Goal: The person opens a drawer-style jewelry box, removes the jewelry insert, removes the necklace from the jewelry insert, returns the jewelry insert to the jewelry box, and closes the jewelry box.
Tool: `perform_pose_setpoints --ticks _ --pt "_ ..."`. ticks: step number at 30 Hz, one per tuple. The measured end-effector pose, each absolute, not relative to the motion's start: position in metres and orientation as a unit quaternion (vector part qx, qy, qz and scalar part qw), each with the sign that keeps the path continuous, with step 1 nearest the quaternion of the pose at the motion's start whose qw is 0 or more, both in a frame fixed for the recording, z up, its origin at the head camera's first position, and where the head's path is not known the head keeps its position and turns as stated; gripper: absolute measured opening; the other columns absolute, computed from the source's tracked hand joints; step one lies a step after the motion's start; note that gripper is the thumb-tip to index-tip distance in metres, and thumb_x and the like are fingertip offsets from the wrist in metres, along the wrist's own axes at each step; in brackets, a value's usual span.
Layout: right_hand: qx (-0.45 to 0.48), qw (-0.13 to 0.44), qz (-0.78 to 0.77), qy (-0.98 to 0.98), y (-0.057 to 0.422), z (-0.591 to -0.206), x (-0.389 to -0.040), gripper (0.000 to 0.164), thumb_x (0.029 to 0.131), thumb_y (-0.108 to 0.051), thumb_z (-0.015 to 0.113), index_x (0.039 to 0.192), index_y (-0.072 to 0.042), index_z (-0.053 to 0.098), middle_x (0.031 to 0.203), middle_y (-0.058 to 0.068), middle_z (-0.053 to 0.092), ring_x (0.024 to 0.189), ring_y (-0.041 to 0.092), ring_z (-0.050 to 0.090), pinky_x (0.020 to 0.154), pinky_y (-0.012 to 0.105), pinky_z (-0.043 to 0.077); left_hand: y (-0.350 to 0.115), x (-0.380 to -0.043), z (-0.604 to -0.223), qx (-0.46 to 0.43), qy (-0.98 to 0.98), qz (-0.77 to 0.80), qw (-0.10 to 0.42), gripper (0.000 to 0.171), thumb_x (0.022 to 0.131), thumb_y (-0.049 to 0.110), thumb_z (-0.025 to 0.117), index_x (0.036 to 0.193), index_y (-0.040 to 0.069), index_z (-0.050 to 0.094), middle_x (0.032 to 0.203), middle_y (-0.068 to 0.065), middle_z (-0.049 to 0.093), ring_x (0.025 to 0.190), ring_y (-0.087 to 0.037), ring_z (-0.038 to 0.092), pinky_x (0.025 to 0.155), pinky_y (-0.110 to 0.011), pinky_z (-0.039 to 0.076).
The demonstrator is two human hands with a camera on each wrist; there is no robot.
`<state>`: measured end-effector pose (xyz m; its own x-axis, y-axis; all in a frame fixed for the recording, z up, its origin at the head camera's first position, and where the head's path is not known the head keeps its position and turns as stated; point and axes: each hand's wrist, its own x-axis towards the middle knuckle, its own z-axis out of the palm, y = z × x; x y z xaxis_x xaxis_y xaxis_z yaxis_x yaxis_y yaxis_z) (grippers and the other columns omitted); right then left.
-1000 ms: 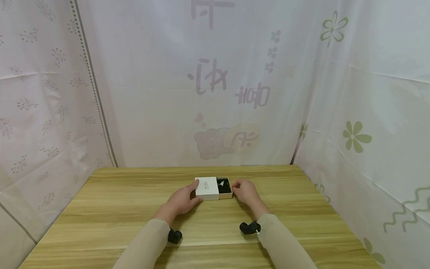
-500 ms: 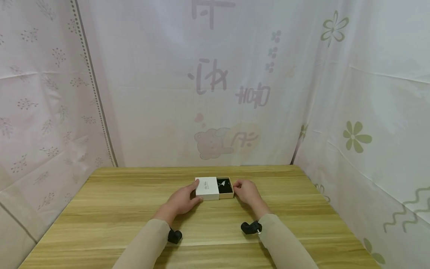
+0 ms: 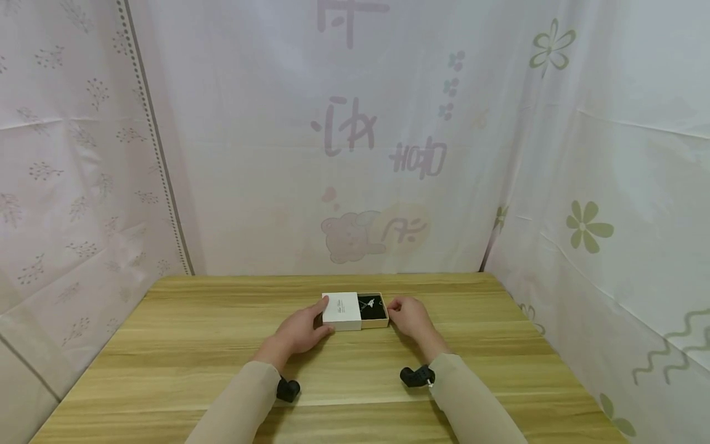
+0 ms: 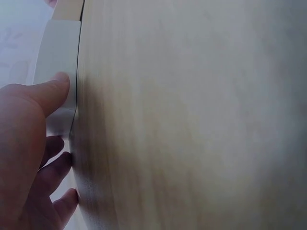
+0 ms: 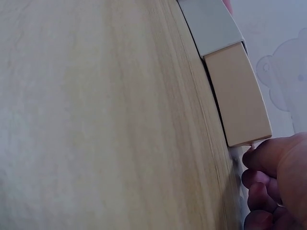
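Note:
A white sliding jewelry box lies on the table, its printed sleeve at the left and its tan drawer drawn partway out to the right. Inside the drawer, a black insert carries a silver necklace with a small pendant. My left hand grips the left end of the sleeve; in the left wrist view the thumb presses its front wall. At the drawer's right end, my right hand has its fingers curled, pinching what looks like a small pull tab, mostly hidden by the fingertips.
The wood-grain table extends around the box on all sides. Patterned white curtains stand behind its far edge and along both sides. A black wrist camera sits at each cuff.
My right hand has moved slightly to the right, drawing the drawer further out of the sleeve. More of the black insert and necklace shows. My left hand and the sleeve stay in place.

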<state>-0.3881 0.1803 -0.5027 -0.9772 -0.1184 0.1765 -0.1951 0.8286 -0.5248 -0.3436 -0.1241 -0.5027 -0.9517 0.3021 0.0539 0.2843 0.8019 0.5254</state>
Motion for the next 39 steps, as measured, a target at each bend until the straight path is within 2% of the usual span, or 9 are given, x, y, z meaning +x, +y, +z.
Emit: perform_pose_setpoints --ticks 23,39 --pt "0.073 0.050 0.297 -0.951 0.188 -0.499 -0.385 0.009 0.104 -0.011 0.071 0.101 -0.008 0.079 0.098 0.007 0.078 0.091 0.025 0.070 0.089 0.049 0.060 -0.123 -0.343 -0.501 0.157 0.950 0.271 0.010 0.081 0.107 0.042 0.073 0.173 0.015 0.036 0.169 -0.015 0.052 0.154 -0.039 0.054 0.125 -0.056 0.047" --pt "0.066 0.026 0.321 -0.945 0.192 -0.500 -0.388 0.010 0.105 -0.014 0.073 0.106 -0.008 0.081 0.103 0.007 0.079 0.099 0.027 0.073 0.094 0.050 0.061 -0.124 -0.343 -0.502 0.156 0.950 0.271 0.016 0.080 0.108 0.042 0.072 0.174 0.018 0.034 0.171 -0.013 0.050 0.156 -0.037 0.052 0.127 -0.055 0.045"
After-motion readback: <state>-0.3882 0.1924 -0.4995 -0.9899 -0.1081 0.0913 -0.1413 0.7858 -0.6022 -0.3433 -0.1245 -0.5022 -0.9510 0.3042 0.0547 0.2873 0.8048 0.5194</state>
